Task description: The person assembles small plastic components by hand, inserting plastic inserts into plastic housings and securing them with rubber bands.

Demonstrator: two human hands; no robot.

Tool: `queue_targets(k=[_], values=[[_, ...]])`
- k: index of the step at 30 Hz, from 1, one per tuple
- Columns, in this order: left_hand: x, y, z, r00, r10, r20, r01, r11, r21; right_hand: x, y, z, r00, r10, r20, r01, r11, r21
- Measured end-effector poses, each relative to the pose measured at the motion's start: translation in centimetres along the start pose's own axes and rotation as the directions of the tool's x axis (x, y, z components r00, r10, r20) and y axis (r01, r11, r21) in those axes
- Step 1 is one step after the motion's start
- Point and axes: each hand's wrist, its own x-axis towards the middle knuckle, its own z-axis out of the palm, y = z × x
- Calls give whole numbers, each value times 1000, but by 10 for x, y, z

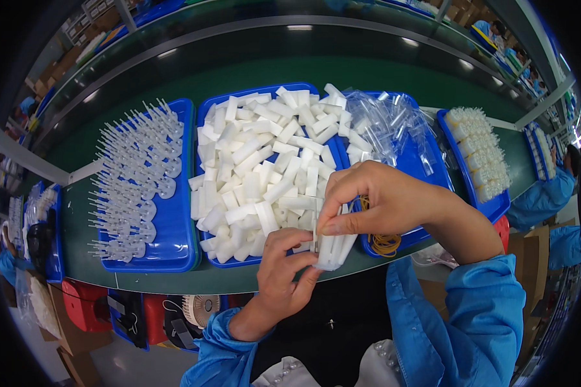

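Over the near edge of the bench, my left hand [285, 271] is closed around the side of a bundle of translucent white plastic pieces [331, 253] with long narrow shafts and a flat, wider lower end. My right hand [374, 198] comes in from the right, thumb and forefinger pinched at the bundle's upper part. Its fingers hide what exactly sits between the tips. Just beyond both hands lies a heap of white foam blocks [258, 161] in a blue tray [206, 109]. Yellow rubber bands [385, 244] lie beside my right wrist.
On the left, a blue tray [174, 248] bears rows of translucent stemmed plastic pieces [135, 174]. Clear plastic sleeves [394, 126] fill part of the right-hand tray [407, 173]. Farther right stands a tray of bundled pieces [476, 151]. A small fan [200, 308] is below the bench.
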Motion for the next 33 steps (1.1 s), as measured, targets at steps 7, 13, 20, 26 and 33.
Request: queue_targets(k=[7, 13, 20, 26, 33], values=[[5, -4, -7, 990, 131, -44, -126, 986, 111, 53, 3, -21, 941, -258, -219, 167, 918, -361], [-2, -11, -5, 988, 150, -46, -149, 989, 9, 116, 32, -6, 914, -404, 30, 291, 603, -743], [0, -14, -11, 982, 191, -6, -191, 981, 18, 135, 44, -5, 946, -302, 116, 277, 573, -771], [0, -12, -13, 985, 174, -13, -173, 984, 42, 120, 48, -10, 929, -343, -138, 229, 827, -514], [-2, -9, -12, 983, 179, -32, -174, 977, 124, 86, 38, -9, 947, 166, -275, -195, 978, -78]])
